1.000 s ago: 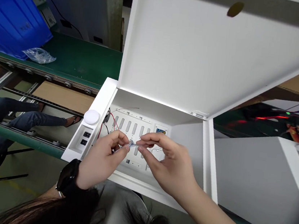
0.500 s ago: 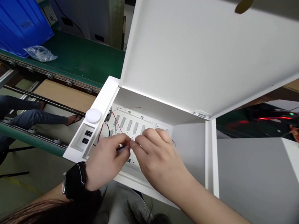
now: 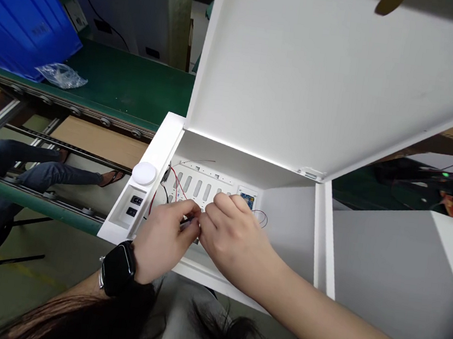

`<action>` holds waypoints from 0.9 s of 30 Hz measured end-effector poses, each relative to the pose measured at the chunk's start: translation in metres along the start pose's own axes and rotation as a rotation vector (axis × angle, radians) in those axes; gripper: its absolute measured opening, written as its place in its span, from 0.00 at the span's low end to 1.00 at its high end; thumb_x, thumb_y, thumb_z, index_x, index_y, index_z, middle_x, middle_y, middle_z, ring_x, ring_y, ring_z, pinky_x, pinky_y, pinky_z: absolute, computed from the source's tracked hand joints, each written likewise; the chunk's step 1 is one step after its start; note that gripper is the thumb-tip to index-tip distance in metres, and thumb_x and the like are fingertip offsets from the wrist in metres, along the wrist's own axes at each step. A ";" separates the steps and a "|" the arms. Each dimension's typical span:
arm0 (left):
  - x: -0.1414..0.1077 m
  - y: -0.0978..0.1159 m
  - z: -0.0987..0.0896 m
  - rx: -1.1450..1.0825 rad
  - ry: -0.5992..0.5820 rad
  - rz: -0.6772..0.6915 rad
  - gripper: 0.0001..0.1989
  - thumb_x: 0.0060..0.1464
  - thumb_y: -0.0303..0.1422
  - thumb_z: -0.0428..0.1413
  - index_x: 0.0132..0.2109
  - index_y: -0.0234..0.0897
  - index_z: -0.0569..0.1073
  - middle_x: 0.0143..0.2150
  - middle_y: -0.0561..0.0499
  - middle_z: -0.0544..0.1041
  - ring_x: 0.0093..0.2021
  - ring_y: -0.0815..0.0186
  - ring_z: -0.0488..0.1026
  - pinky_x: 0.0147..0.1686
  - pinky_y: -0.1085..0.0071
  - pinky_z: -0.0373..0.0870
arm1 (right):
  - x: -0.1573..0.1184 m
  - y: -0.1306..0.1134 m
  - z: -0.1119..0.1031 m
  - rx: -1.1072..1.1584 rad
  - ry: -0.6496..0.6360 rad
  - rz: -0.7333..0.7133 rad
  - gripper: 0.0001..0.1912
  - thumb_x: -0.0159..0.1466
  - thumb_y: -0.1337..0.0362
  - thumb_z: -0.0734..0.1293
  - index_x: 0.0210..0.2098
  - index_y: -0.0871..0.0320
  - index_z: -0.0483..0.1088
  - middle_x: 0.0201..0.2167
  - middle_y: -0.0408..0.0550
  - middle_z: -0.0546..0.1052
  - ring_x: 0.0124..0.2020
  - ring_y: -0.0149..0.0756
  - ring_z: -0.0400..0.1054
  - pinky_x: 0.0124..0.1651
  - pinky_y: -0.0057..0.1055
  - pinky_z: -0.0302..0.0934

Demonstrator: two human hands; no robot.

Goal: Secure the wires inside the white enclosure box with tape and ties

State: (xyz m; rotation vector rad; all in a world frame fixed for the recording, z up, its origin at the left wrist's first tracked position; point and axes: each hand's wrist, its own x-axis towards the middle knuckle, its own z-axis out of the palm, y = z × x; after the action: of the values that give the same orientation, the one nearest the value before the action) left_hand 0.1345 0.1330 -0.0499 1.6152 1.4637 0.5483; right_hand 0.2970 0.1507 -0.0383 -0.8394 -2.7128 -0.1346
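A white cabinet (image 3: 155, 150) stands open in front of me, its large lid (image 3: 296, 73) raised. My left hand (image 3: 166, 236), with a black watch on the wrist, is closed in a pinch on a thin black wire (image 3: 187, 220). My right hand (image 3: 230, 236) is bent with fingertips pressed together against the left ones; what they hold is too small to make out. Both hands are over the slotted plate (image 3: 197, 187) inside. Red wires (image 3: 179, 179) run from the cabinet's left wall. A blue circuit board (image 3: 248, 200) shows behind my right hand.
A blue bin (image 3: 26, 18) and a clear plastic bag (image 3: 62, 75) sit on the green conveyor (image 3: 133, 89) at the left. A seated person's legs (image 3: 48, 169) show at far left. Another white cabinet (image 3: 392, 267) stands at the right.
The view has shifted slightly, placing the cabinet a little further right. More of the blue board and a thin wire loop show beyond my right hand. Both hands remain together.
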 end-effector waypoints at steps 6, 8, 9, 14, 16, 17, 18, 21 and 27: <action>0.000 -0.009 -0.014 -0.401 0.165 -0.195 0.07 0.62 0.37 0.52 0.39 0.40 0.69 0.27 0.57 0.69 0.26 0.70 0.63 0.28 0.72 0.60 | -0.002 0.028 0.004 0.436 0.066 0.379 0.08 0.64 0.68 0.64 0.28 0.58 0.71 0.28 0.48 0.73 0.34 0.37 0.62 0.37 0.36 0.56; -0.005 -0.009 -0.018 -0.538 0.145 -0.231 0.07 0.62 0.38 0.53 0.39 0.40 0.69 0.26 0.57 0.68 0.26 0.72 0.63 0.27 0.74 0.60 | -0.004 0.051 0.028 0.604 0.060 0.737 0.04 0.61 0.65 0.66 0.30 0.57 0.72 0.30 0.47 0.75 0.31 0.35 0.64 0.34 0.34 0.58; -0.007 -0.009 -0.018 -0.576 0.131 -0.246 0.06 0.62 0.37 0.53 0.39 0.40 0.69 0.26 0.57 0.69 0.26 0.72 0.63 0.27 0.75 0.60 | -0.005 0.062 0.045 0.684 0.024 0.907 0.04 0.60 0.65 0.67 0.30 0.57 0.73 0.30 0.47 0.76 0.27 0.33 0.64 0.31 0.32 0.58; -0.020 -0.017 -0.016 -0.712 0.248 -0.215 0.05 0.61 0.35 0.56 0.42 0.40 0.70 0.30 0.55 0.71 0.28 0.72 0.66 0.29 0.75 0.63 | -0.021 0.089 0.144 0.948 -0.235 1.351 0.10 0.53 0.70 0.72 0.36 0.63 0.74 0.24 0.47 0.75 0.22 0.29 0.63 0.25 0.28 0.57; -0.024 -0.023 -0.016 -0.773 0.327 -0.169 0.05 0.61 0.35 0.56 0.42 0.40 0.70 0.33 0.54 0.72 0.29 0.71 0.67 0.29 0.74 0.63 | -0.029 0.085 0.175 1.028 -0.240 1.380 0.28 0.49 0.72 0.74 0.50 0.64 0.71 0.23 0.44 0.75 0.22 0.30 0.65 0.25 0.27 0.58; -0.026 -0.026 -0.016 -0.793 0.349 -0.155 0.05 0.61 0.34 0.57 0.42 0.39 0.70 0.34 0.53 0.73 0.29 0.71 0.67 0.29 0.73 0.64 | -0.033 0.081 0.189 1.074 -0.228 1.390 0.32 0.48 0.73 0.74 0.53 0.64 0.70 0.22 0.43 0.75 0.22 0.30 0.65 0.25 0.26 0.58; -0.027 -0.027 -0.016 -0.807 0.359 -0.149 0.05 0.60 0.34 0.57 0.42 0.39 0.70 0.35 0.52 0.74 0.29 0.71 0.67 0.29 0.73 0.64 | -0.036 0.076 0.200 1.122 -0.209 1.400 0.32 0.48 0.73 0.74 0.53 0.64 0.70 0.22 0.43 0.75 0.22 0.30 0.65 0.25 0.26 0.58; -0.030 -0.029 -0.017 -0.840 0.362 -0.145 0.06 0.60 0.34 0.58 0.42 0.39 0.70 0.38 0.50 0.76 0.29 0.72 0.68 0.29 0.73 0.65 | -0.045 0.064 0.228 1.228 -0.131 1.477 0.12 0.50 0.72 0.72 0.36 0.64 0.75 0.22 0.44 0.75 0.21 0.28 0.64 0.26 0.25 0.61; -0.031 -0.031 -0.016 -0.827 0.373 -0.127 0.06 0.60 0.34 0.58 0.43 0.39 0.70 0.40 0.49 0.77 0.29 0.72 0.68 0.28 0.73 0.65 | -0.050 0.058 0.254 1.278 -0.080 1.598 0.08 0.48 0.72 0.73 0.28 0.62 0.72 0.23 0.46 0.76 0.23 0.29 0.67 0.29 0.26 0.65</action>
State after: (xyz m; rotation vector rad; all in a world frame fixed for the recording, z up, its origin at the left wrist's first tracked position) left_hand 0.0976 0.1067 -0.0601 0.7866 1.3147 1.2336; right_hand 0.3044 0.2159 -0.2949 -1.9318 -0.8958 1.6139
